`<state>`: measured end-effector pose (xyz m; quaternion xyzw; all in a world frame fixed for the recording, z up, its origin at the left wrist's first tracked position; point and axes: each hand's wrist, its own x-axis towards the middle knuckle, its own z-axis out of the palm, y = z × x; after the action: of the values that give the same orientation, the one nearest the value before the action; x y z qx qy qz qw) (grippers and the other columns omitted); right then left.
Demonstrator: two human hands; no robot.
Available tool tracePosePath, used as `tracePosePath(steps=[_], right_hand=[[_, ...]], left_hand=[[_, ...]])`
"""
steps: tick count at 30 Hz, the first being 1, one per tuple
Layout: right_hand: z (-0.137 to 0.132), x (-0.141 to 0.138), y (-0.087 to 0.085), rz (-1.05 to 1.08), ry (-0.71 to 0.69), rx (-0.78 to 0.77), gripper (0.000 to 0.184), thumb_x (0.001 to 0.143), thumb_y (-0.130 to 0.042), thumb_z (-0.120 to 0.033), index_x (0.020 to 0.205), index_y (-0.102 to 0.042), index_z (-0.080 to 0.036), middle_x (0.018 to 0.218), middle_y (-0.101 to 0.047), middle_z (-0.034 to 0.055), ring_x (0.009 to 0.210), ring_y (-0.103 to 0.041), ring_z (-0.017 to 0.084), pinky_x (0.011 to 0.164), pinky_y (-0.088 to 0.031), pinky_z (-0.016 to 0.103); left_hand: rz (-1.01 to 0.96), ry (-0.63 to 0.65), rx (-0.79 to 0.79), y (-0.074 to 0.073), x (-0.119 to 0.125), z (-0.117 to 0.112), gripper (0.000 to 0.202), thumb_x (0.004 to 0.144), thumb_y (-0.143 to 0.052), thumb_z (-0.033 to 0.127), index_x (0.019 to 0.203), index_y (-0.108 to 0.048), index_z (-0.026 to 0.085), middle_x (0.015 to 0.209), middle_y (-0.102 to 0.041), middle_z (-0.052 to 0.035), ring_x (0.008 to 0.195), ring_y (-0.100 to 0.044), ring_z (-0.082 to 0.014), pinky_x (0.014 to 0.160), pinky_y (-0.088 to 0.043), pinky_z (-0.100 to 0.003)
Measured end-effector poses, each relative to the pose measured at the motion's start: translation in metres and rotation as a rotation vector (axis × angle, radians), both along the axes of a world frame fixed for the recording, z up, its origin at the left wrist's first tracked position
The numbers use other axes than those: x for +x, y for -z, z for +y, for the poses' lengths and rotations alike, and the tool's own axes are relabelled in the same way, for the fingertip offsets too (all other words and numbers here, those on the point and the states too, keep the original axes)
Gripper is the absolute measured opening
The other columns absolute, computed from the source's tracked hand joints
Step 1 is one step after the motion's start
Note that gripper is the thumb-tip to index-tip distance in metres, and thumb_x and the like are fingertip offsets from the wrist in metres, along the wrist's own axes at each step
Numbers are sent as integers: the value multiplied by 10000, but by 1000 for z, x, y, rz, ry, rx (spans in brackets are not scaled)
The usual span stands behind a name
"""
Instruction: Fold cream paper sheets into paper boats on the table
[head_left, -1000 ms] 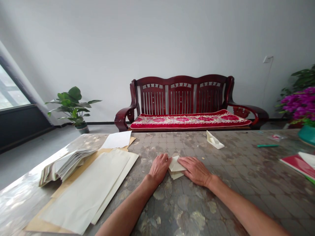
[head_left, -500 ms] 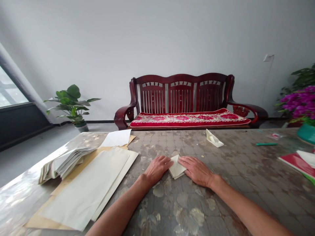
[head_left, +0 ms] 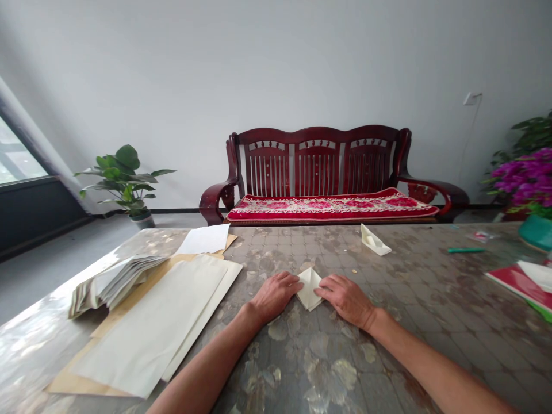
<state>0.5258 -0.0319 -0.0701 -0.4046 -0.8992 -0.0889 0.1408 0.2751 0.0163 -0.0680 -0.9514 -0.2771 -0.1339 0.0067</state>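
A small folded cream paper (head_left: 309, 286), diamond-shaped, lies on the mottled grey table (head_left: 328, 356) between my hands. My left hand (head_left: 275, 294) rests on the table with its fingers curled against the paper's left edge. My right hand (head_left: 346, 298) lies on the other side, fingers bent and pressing the paper's right edge. Both hands hold the paper down on the table top.
A finished folded paper boat (head_left: 374, 241) sits further back. Long cream sheets (head_left: 159, 322) on brown card and a stack of folded papers (head_left: 112, 282) lie at the left. A green pen (head_left: 466, 250), red booklet (head_left: 515, 282) and flower pot (head_left: 535, 233) are at the right.
The paper has been turned and flattened from a loose, layered shape into a neat diamond. Both hands have shifted slightly toward me and now sit at its two sides.
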Motion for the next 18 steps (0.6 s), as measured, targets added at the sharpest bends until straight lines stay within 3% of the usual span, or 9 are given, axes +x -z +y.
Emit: tracePosePath(steps=[9, 15, 18], right_hand=[[1, 1, 5, 19, -22, 42, 257, 951, -466, -147, 1060, -683, -230, 992, -674, 53, 925, -564, 189, 811, -464, 303], [-1, 0, 7, 87, 3, 3, 295, 930, -457, -110, 1071, -686, -231, 1018, -679, 58, 964, -565, 198, 840, -480, 312], [0, 0, 7, 118, -1, -26, 311, 921, -450, -92, 1076, -686, -223, 1038, -675, 58, 981, -556, 200, 865, -479, 320]], left_hand=[[-111, 67, 2, 8, -3, 0, 291, 934, -461, 129, 1140, -645, 221, 1160, -668, -57, 1105, -578, -195, 958, -476, -329], [-191, 88, -71, 8, -6, -1, 278, 993, -433, 257, 1161, -653, 227, 1188, -668, -60, 1132, -579, -190, 964, -492, -321], [-234, 101, -144, 10, -9, 1, 272, 967, -508, 317, 1173, -662, 228, 1207, -660, -68, 1155, -572, -194, 994, -483, -328]])
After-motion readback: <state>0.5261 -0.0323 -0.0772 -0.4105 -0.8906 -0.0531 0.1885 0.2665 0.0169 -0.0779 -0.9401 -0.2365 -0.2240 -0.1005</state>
